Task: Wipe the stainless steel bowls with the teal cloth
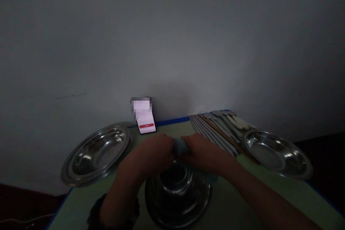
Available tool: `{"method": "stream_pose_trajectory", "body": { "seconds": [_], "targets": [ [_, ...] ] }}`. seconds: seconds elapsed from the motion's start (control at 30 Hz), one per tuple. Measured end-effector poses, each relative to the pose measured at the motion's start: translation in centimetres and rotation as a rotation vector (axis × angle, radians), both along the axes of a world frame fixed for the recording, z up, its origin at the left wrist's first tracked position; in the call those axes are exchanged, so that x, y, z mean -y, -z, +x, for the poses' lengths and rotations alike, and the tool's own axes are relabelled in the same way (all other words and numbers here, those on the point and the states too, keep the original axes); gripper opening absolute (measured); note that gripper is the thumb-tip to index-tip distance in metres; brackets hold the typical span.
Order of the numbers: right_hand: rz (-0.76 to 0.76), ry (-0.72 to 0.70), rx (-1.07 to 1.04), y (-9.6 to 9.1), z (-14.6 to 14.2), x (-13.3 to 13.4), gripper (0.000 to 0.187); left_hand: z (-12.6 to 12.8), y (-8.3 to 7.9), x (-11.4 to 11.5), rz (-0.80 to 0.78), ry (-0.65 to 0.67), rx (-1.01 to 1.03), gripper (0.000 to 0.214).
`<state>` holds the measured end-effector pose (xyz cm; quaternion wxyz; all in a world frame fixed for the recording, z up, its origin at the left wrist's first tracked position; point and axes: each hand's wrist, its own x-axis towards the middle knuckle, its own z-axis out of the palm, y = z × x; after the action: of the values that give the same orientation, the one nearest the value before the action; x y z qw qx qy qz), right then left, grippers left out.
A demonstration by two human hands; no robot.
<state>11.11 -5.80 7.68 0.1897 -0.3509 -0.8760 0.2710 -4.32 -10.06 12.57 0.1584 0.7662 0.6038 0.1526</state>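
Note:
Both hands meet at the middle of the table, closed around a bunched grey-blue cloth (pixel 180 146). My left hand (pixel 160 149) grips it from the left, and my right hand (pixel 201 150) grips it from the right. More of the cloth seems to hang below my right hand. Just under and nearer than the hands stands a shiny metal bowl (pixel 178 208), its upper part dark and partly hidden by my hands. Whether the cloth touches the bowl I cannot tell. My fingertips are hidden behind the hands.
A metal dish (pixel 78 165) sits at the left, another metal dish (pixel 299 161) at the right. Several chopsticks (pixel 215 140) and spoons (pixel 217 113) lie at the back right. A lit phone (pixel 147 120) leans on the wall (pixel 172 43). The table (pixel 239 205) has blue edges.

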Motion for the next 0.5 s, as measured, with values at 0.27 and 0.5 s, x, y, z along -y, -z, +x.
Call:
{"method": "stream_pose_trajectory", "body": {
  "seconds": [0.27, 0.5],
  "targets": [
    [0.131, 0.215, -0.224, 0.5, 0.3, -2.7, 0.013, -1.1, -2.0, -0.5, 0.026, 0.136, -0.219, 0.037],
    [-0.655, 0.368, -1.168, 1.1, -2.6, -1.8, 0.037, -0.8, -3.9, 0.0, 0.485, -0.339, 0.035, 0.038]
  ]
}}
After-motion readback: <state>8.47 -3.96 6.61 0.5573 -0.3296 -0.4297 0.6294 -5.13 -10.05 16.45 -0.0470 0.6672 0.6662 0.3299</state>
